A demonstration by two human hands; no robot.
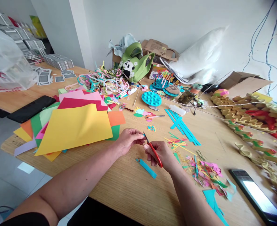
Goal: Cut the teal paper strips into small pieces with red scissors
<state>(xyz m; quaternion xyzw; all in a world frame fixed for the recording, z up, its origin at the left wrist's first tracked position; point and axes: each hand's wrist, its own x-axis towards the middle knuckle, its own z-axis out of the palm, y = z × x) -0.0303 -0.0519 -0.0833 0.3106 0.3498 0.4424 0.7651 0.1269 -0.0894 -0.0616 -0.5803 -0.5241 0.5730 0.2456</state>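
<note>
My right hand is wrapped round red-handled scissors, whose dark blades point up and to the left. Just left of the blades, my left hand pinches a tiny blue piece between thumb and forefinger; its outline is hard to make out. Below the hands a short blue paper strip lies on the wooden table. A small pile of tiny blue and yellow cut bits sits just beyond the fingertips. Thin yellow and red strips lie right of the scissors.
Coloured paper sheets and a black phone are at the left. Long blue strips, paper scraps and a lit phone lie right. Behind are pipe cleaners, a green panda bag and egg trays.
</note>
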